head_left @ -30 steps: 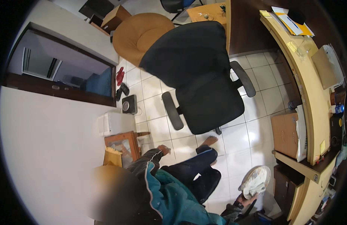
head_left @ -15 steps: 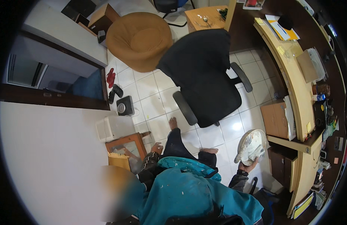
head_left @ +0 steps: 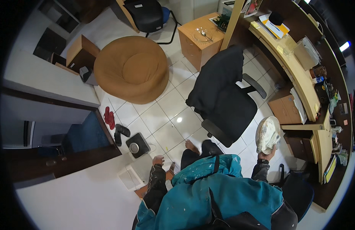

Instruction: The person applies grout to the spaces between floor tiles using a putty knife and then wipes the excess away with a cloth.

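My right hand point(head_left: 267, 155) grips the near edge of a round shallow bowl point(head_left: 277, 123), holding it out to my right beside the desk. White paste point(head_left: 267, 138) lies thick inside it and is smeared toward the rim. On the other side, my left hand point(head_left: 158, 160) hangs free with its fingers loosely apart and nothing visible in them. It is nearest to a whitish plastic box point(head_left: 131, 176) standing by the wall. Dark sleeves cover both forearms, and a teal top with white specks covers my body.
A black office chair point(head_left: 227, 103) stands ahead on white tiles, left of a long curved desk point(head_left: 296, 84) crowded with papers. A brown beanbag point(head_left: 131, 69) sits farther off. Near the doorway are red slippers point(head_left: 109, 117), dark sandals point(head_left: 122, 133) and a bathroom scale point(head_left: 138, 145).
The view has turned and shifted, with my body stepping forward toward the office chair. My left arm has swung forward past the wooden frame. The bowl stays in my right hand.
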{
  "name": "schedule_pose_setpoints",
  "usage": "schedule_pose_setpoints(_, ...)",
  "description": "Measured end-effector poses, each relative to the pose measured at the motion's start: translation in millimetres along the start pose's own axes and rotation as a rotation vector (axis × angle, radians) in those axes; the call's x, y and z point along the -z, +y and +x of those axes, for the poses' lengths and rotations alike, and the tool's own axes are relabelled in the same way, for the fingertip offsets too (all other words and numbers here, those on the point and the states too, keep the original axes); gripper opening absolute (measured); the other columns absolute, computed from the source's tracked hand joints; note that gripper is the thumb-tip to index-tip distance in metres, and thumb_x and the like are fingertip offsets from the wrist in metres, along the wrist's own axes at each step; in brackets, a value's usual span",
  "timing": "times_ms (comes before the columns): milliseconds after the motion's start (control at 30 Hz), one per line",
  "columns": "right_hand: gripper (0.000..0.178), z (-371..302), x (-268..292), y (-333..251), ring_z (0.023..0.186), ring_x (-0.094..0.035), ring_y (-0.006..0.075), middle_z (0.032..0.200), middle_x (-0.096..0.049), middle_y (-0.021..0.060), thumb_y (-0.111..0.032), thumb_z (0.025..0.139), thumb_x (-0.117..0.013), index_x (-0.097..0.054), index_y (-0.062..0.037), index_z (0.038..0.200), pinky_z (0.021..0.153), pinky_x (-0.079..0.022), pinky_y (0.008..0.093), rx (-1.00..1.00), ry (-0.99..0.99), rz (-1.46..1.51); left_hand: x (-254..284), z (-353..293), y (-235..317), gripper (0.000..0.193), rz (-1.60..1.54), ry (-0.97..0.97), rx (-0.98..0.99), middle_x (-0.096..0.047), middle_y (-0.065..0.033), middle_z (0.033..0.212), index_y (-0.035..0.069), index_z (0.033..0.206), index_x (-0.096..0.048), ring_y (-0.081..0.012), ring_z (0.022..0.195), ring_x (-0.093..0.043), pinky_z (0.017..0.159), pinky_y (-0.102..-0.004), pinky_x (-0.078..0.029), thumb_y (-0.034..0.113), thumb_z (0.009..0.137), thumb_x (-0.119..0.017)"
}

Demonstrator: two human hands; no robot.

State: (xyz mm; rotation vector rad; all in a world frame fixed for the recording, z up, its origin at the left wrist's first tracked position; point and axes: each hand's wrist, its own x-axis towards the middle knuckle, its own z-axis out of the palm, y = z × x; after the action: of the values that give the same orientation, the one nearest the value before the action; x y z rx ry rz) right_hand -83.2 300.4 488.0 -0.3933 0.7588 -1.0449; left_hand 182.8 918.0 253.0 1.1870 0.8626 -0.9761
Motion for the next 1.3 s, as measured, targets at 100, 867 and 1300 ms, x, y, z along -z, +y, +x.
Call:
schedule_pose_setpoints(100,0.060,-2,-18,37,0.128,-0.048,0.0333,0.143,-0.047,0.0134,-0.035,0.093,-0.054,-0.039,-0.0053,0.143,0.109,-0.037,0.0507,0.001,0.033,-0.016,-15,23,49,0.033,0.554,0.060,-0.339,-0.062,-0.0221,0.112,0.003,0.122,-0.052,-0.0301,0.099,-0.063,0.072,-0.0406,-0.054,0.011,0.090,-0.050)
schedule_pose_setpoints(867,0.059,-5,-166,165,0.118,-0.056,0.0336,0.137,-0.053,0.0128,-0.037,0.091,-0.057,-0.045,-0.0040,0.139,0.099,-0.046,0.0485,0.613,0.571,0.123,-130,123,481,0.038,0.951,-0.013,-0.192,-0.062,-0.0104,0.119,0.015,0.128,-0.051,-0.0312,0.097,-0.062,0.082,-0.0492,-0.047,0.030,0.093,-0.049)
schedule_pose_setpoints(1300,0.056,-152,-296,246,0.124,-0.050,0.0320,0.141,-0.048,0.0120,-0.036,0.092,-0.056,-0.046,-0.0048,0.138,0.104,-0.041,0.0457,1.020,1.334,0.242,-411,279,713,0.024,1.144,-0.315,-0.116,-0.062,-0.0001,0.085,0.015,0.113,-0.056,-0.0191,0.069,-0.060,0.053,-0.0395,-0.047,0.014,0.090,-0.053)
